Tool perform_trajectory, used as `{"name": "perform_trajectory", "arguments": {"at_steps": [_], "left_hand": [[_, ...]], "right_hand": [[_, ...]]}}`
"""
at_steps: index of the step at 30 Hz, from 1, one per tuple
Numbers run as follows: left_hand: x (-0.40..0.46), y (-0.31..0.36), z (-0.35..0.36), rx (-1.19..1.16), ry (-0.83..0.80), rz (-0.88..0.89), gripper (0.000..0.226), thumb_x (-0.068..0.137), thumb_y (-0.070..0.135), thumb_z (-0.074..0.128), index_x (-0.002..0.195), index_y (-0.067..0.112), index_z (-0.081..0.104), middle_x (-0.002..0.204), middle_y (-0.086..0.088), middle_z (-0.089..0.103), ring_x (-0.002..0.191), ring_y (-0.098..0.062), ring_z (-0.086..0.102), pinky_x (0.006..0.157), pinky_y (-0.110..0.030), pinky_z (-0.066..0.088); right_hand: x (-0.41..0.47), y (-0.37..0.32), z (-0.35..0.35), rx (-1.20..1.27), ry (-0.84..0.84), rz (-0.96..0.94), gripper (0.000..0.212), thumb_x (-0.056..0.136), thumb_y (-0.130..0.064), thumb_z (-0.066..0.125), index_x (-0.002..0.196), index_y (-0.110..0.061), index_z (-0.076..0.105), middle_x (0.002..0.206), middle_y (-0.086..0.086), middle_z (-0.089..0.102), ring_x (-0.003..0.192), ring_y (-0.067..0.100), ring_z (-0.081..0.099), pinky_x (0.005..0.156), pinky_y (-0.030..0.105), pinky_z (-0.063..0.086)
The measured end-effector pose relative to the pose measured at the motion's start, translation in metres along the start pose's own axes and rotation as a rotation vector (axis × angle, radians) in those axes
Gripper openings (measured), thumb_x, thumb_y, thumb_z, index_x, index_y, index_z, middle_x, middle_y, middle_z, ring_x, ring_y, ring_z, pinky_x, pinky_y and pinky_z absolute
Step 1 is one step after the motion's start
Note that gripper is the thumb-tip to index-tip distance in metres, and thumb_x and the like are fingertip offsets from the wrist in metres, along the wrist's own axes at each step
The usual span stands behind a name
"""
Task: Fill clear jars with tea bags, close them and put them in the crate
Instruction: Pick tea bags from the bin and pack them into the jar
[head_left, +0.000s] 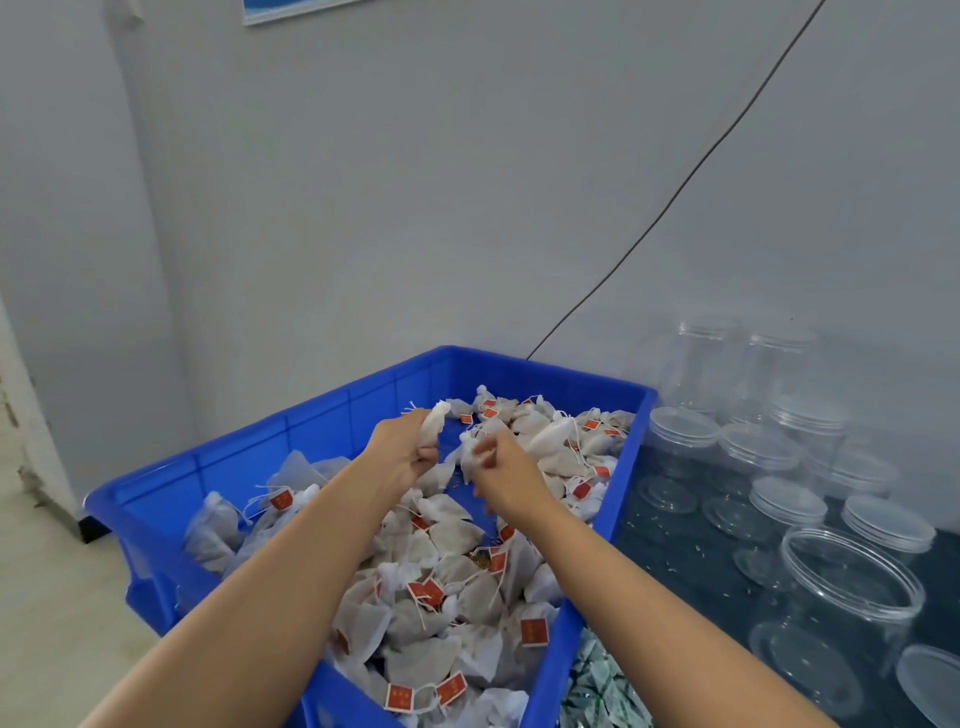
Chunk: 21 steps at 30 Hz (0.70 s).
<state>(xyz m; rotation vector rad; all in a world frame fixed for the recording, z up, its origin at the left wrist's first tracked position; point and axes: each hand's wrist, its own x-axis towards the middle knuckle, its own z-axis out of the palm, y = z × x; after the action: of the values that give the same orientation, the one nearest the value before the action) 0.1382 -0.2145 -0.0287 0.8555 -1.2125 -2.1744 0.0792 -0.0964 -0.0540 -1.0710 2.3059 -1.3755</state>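
Note:
A blue plastic crate (332, 415) holds a heap of white tea bags (447, 608) with red tags. My left hand (402, 449) reaches over the far part of the heap and grips a white tea bag (434, 423) that sticks up from the fist. Just to its right, my right hand (501, 465) pinches another tea bag (470, 454) between its fingertips; it is blurred. An open clear jar (844, 597) stands on the dark table to the right of the crate.
Several closed clear jars (758, 452) with lids stand on the dark table (696, 571) at the right, up to the grey wall. A loose clear lid (932, 680) lies at the bottom right. Green-and-white sachets (597, 691) lie beside the crate. A black cable (675, 192) crosses the wall.

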Motion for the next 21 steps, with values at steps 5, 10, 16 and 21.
{"name": "perform_trajectory", "arguments": {"at_steps": [5,10,16,21], "left_hand": [[0.002,-0.001,-0.003,-0.109,-0.025,-0.103,0.018,0.098,0.016,0.057,0.109,0.006,0.047,0.096,-0.010,0.046,0.061,-0.010,0.037,0.031,-0.013,0.030],[-0.002,0.001,0.002,0.015,-0.079,-0.135,0.032,0.078,0.015,0.080,0.099,0.008,0.056,0.091,-0.005,0.043,0.062,-0.009,0.032,0.037,-0.014,0.032],[-0.007,0.000,0.001,0.108,-0.119,-0.162,0.029,0.082,-0.023,0.055,0.087,0.005,0.050,0.090,-0.010,0.044,0.063,-0.010,0.038,0.049,-0.018,0.036],[-0.007,0.001,0.000,0.082,-0.044,-0.117,0.028,0.086,-0.024,0.046,0.085,0.004,0.049,0.086,-0.012,0.044,0.065,-0.012,0.041,0.042,-0.012,0.036]], "right_hand": [[-0.011,0.001,0.006,-0.642,-0.639,0.119,0.039,0.088,-0.016,0.067,0.124,-0.006,0.058,0.125,0.013,0.059,0.100,0.023,0.056,0.092,0.037,0.048],[-0.013,-0.001,0.013,-0.774,-0.850,0.102,0.075,0.079,-0.019,0.078,0.138,-0.024,0.030,0.137,0.009,0.041,0.119,0.033,0.049,0.095,0.048,0.050],[-0.014,-0.003,0.020,-0.874,-0.909,-0.020,0.076,0.083,-0.014,0.074,0.146,-0.022,0.032,0.140,0.010,0.046,0.117,0.032,0.054,0.095,0.045,0.051],[-0.012,0.000,0.007,-0.709,-0.736,-0.081,0.043,0.086,-0.009,0.069,0.126,-0.014,0.055,0.111,0.007,0.051,0.095,0.020,0.047,0.078,0.032,0.043]]}}
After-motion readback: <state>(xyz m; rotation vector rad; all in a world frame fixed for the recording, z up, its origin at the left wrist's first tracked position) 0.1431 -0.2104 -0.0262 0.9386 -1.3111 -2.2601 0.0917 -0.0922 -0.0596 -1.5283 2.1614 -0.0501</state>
